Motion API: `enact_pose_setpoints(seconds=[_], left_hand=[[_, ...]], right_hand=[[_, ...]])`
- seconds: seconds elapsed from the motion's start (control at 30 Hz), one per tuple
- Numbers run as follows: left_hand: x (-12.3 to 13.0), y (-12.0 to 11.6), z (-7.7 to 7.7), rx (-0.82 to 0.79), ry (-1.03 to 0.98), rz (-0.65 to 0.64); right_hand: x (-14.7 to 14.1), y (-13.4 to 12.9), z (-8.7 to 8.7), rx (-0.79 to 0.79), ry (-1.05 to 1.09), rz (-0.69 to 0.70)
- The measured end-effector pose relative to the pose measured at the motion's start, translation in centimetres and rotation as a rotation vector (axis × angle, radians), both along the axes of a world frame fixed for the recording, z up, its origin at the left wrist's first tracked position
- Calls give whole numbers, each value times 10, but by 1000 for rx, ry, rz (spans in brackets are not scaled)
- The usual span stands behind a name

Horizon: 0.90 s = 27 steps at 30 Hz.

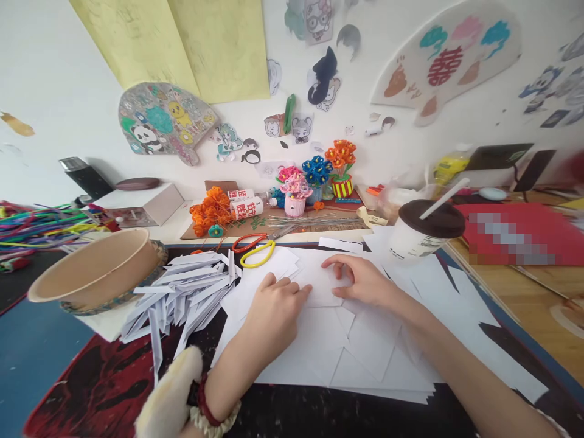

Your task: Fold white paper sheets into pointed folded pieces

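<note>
A small sheet of white paper point(322, 274) lies on top of larger white sheets point(296, 359) on the dark table mat. My left hand point(278, 307) presses on its left side, fingers curled and held together. At its right edge is my right hand point(358, 280), thumb and index finger curved and apart, the fingertips touching the paper. Left of my left hand lies a heap of folded white paper strips point(187, 292). Scissors point(262, 243) with one orange and one yellow handle rest just beyond the sheets.
A tan bowl point(98, 267) stands at the left. A lidded cup with a straw point(422, 228) stands on paper at the right. Orange pipe-cleaner flowers point(214, 213) and small flower pots point(295, 204) line the wall. A red folder point(524, 234) lies far right.
</note>
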State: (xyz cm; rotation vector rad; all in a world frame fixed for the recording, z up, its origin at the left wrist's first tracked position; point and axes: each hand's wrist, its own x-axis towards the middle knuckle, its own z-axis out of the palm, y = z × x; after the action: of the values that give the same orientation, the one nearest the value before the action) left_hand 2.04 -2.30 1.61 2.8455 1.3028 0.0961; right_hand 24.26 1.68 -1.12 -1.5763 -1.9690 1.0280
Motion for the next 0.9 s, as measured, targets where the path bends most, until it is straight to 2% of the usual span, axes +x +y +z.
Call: enact_pose_setpoints(seconds=[0.13,0.27,0.4,0.47,0.6,0.8,0.9], left_hand=[[-9,4,4,-77,-80,73],[-20,10,6,-243,-210,135],[-24,14,6,-332,-343,134],[-21,13,6,-312,-357,129],[-7,11,5,-192,-309,214],[6,13,-5,-65,-249,117],[5,13,-7,-85,-256,109]], right_hand=[[0,0,1,14,-2,19],[-2,-2,3,46,-30,48],[-3,-4,1,103,-49,64],[-2,-6,0,123,-43,72],[-1,-11,0,130,-27,82],[-12,-21,2,224,-11,-1],[-17,-24,2,252,-21,50]])
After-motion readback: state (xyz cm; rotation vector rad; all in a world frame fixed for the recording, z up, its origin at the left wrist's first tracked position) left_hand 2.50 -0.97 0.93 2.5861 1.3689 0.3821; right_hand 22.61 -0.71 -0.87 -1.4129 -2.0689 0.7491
